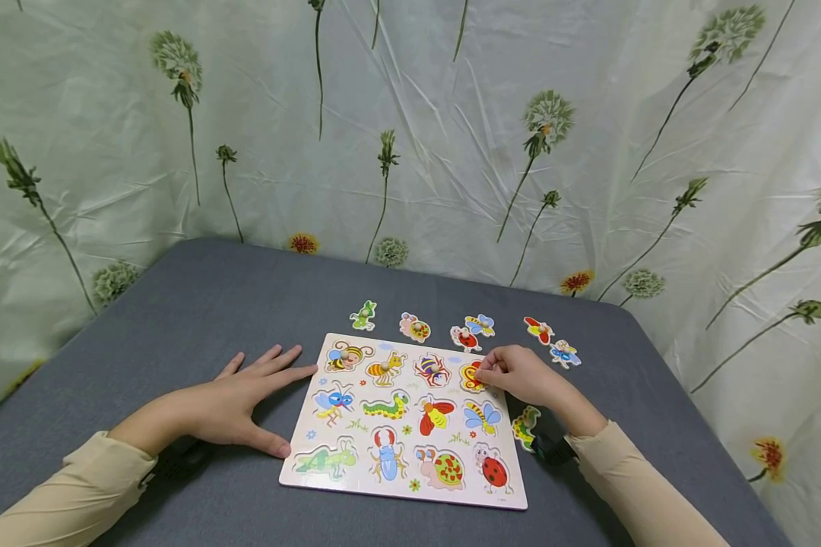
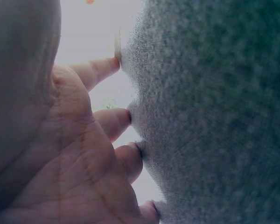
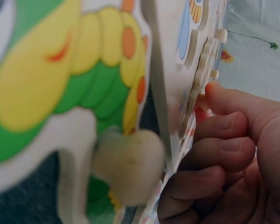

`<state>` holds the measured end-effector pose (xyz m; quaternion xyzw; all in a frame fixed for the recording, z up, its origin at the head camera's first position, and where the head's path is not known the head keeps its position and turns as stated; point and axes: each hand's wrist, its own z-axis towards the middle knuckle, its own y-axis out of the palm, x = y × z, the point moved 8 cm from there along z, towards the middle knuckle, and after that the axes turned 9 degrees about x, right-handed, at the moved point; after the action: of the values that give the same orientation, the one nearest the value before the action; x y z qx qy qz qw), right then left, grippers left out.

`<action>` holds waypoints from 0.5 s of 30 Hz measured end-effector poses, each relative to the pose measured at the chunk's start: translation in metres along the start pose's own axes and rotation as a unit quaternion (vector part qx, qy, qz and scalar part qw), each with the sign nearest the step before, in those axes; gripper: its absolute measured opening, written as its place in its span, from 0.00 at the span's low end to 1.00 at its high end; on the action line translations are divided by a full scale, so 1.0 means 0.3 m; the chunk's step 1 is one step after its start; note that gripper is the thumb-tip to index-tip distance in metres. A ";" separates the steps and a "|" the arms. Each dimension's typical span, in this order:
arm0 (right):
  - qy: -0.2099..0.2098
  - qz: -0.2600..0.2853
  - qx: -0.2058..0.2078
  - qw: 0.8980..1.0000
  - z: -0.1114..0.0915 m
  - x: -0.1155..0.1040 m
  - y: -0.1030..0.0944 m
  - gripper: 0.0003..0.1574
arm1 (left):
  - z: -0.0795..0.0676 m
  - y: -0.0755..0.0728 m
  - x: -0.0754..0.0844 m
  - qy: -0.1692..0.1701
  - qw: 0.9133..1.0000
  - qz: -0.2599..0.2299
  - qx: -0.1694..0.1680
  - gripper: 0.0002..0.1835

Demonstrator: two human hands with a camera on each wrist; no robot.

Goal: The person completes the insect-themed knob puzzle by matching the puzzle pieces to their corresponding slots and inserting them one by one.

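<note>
My right hand (image 1: 523,374) pinches the knob of a red and yellow butterfly puzzle piece (image 1: 472,376) at the top right of a wooden insect puzzle board (image 1: 410,497). In the right wrist view, thumb and index finger meet at a small knob over the board. My left hand (image 1: 246,403) lies spread on the table, its thumb and index fingertip at the board's left edge. The bee (image 1: 344,355), a yellow striped insect (image 1: 386,369) and the spider (image 1: 432,371) sit in the top row with knobs on them. The lower rows show printed insects without knobs.
Behind the board lie loose pieces: a grasshopper (image 1: 363,315), snail (image 1: 415,327), ladybug (image 1: 465,339), blue-winged insect (image 1: 480,326), red-winged insect (image 1: 538,330) and blue insect (image 1: 564,354). A caterpillar piece (image 1: 525,427) lies beside my right wrist. A flowered curtain (image 1: 438,152) hangs behind the grey table (image 1: 267,285).
</note>
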<state>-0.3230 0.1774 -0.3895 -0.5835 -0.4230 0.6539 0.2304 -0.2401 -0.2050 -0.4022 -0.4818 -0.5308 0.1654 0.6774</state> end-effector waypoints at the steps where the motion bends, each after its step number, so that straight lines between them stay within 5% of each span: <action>1: 0.000 -0.001 0.000 1.000 0.001 0.001 0.000 0.13 | 0.000 0.000 0.001 0.000 1.000 0.000 0.000 0.63; 15: 0.001 0.008 0.003 1.000 0.004 0.008 0.002 0.13 | 0.000 0.002 0.000 0.000 1.000 0.001 0.000 0.63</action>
<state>-0.3246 0.1787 -0.3914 -0.5871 -0.4158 0.6563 0.2273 -0.2398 -0.2047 -0.4028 -0.4824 -0.5301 0.1661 0.6773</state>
